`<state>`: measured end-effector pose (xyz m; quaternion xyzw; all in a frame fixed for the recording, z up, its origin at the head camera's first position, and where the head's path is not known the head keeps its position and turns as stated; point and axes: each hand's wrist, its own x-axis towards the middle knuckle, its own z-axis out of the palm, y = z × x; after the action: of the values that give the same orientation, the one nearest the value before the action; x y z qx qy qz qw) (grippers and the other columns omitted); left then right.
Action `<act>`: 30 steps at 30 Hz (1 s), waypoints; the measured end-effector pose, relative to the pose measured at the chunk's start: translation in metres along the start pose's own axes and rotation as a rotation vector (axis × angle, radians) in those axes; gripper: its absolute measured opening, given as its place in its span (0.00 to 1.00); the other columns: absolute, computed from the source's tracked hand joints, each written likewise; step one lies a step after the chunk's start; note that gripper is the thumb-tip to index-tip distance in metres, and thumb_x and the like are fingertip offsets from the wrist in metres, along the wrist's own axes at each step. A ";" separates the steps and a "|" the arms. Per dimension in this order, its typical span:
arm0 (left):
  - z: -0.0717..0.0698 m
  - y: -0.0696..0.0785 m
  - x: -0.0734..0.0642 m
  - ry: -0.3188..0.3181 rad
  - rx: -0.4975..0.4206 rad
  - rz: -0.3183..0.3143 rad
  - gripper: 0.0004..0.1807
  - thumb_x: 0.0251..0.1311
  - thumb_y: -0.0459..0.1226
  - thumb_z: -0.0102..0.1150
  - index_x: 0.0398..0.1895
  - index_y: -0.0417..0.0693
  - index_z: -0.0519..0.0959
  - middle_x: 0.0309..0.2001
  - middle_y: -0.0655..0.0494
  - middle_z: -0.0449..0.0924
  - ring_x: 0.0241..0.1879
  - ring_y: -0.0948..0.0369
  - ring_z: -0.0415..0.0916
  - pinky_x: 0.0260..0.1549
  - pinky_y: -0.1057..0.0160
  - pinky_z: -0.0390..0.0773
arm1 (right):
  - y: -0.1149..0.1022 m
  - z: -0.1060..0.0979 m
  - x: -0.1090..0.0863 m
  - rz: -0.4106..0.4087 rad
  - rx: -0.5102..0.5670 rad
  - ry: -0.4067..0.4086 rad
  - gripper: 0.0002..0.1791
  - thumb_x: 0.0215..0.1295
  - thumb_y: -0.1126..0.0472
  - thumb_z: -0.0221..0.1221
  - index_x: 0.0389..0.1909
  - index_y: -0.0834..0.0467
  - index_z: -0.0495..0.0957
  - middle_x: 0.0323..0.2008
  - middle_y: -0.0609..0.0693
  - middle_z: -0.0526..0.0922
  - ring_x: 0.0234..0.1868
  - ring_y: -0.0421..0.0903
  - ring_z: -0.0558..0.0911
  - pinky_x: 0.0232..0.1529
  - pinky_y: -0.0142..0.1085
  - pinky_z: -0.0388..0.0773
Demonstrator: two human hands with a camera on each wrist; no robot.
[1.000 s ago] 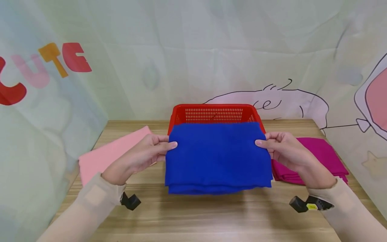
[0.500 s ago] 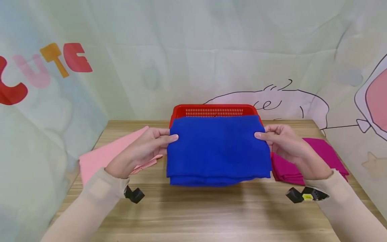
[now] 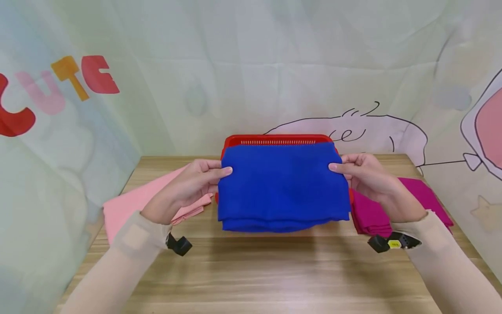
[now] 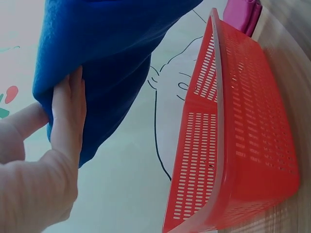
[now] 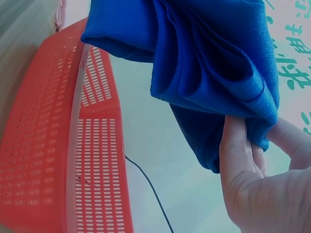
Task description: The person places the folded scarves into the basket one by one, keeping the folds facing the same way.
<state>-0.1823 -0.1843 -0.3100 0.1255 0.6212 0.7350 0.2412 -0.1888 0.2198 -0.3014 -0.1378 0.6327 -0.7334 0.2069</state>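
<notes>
A folded blue cloth (image 3: 282, 183) is held up by both hands, one at each side edge. My left hand (image 3: 196, 183) pinches its left edge, thumb on the near face and fingers behind. At the right edge my right hand (image 3: 366, 181) grips it the same way. Several stacked folds of the cloth (image 5: 209, 53) show in the right wrist view. Behind and below it stands a red slotted basket (image 3: 278, 138), mostly hidden in the head view. Both wrist views show the cloth apart from the basket wall (image 4: 257, 116), above rim height.
A folded pink cloth (image 3: 133, 200) lies on the wooden table (image 3: 259, 274) at the left, partly behind my left arm. At the right lies a folded magenta cloth (image 3: 372, 216), partly covered by my right hand and forearm. A printed fabric backdrop (image 3: 251, 78) hangs behind the table.
Both hands have moved the blue cloth up in the head view, away from me, so it covers more of the basket. The pink and magenta cloths have stayed in place.
</notes>
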 end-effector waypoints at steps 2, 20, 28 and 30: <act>-0.001 0.001 0.001 0.005 -0.004 0.003 0.11 0.74 0.29 0.48 0.50 0.39 0.81 0.40 0.49 0.86 0.36 0.57 0.85 0.41 0.60 0.85 | -0.001 0.000 0.002 0.001 0.001 0.002 0.13 0.73 0.71 0.53 0.30 0.61 0.82 0.27 0.53 0.86 0.27 0.45 0.86 0.36 0.35 0.85; -0.009 0.009 0.019 0.036 -0.013 0.057 0.17 0.75 0.30 0.47 0.59 0.25 0.71 0.40 0.49 0.86 0.37 0.59 0.84 0.42 0.62 0.84 | -0.011 -0.006 0.025 0.006 -0.024 0.071 0.13 0.73 0.67 0.55 0.26 0.58 0.79 0.17 0.49 0.76 0.19 0.42 0.78 0.25 0.28 0.78; -0.012 0.011 0.030 0.064 -0.028 0.042 0.15 0.75 0.31 0.48 0.57 0.29 0.75 0.38 0.50 0.86 0.36 0.60 0.85 0.42 0.62 0.84 | -0.012 -0.008 0.033 0.011 -0.019 0.128 0.13 0.72 0.66 0.58 0.25 0.58 0.79 0.18 0.49 0.76 0.20 0.43 0.76 0.25 0.29 0.77; -0.013 0.012 0.032 0.067 -0.038 0.037 0.14 0.74 0.31 0.49 0.56 0.31 0.77 0.37 0.50 0.86 0.36 0.59 0.85 0.42 0.62 0.84 | -0.012 -0.009 0.035 0.004 -0.012 0.138 0.13 0.72 0.66 0.58 0.24 0.58 0.78 0.18 0.49 0.76 0.20 0.42 0.76 0.25 0.29 0.77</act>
<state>-0.2177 -0.1805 -0.3048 0.1077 0.6126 0.7547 0.2088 -0.2254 0.2122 -0.2929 -0.0869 0.6500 -0.7370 0.1636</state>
